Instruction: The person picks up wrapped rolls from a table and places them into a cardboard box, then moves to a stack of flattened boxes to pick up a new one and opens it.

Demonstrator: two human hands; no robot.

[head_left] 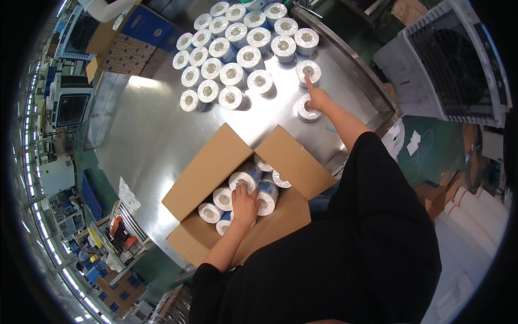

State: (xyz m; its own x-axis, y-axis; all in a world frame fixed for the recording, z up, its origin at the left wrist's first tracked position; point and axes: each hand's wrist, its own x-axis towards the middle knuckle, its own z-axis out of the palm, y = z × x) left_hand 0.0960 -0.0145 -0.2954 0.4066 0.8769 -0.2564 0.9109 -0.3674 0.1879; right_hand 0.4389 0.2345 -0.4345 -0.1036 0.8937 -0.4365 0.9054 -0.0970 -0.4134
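My left hand [245, 208] reaches into an open cardboard box [208, 167], its fingers curled at the core of a white wrapped roll [244, 176]. Several more such rolls, with blue on their sides, lie around it in the box. On the metal table, my right hand [319, 100] is at two upright rolls. Its index finger stretches to the core of the farther roll [309, 66], while its other fingers are bent at the core of the nearer roll [306, 114]. Those fingertips are partly hidden.
Many wrapped rolls [232, 74] stand grouped on the metal table [135, 119] at the far side. A blue and brown carton [135, 46] is at the far left, with another person's arm [108, 9] by it. A raised rim [372, 89] edges the table's right side, beyond which is a grey slatted machine [415, 70].
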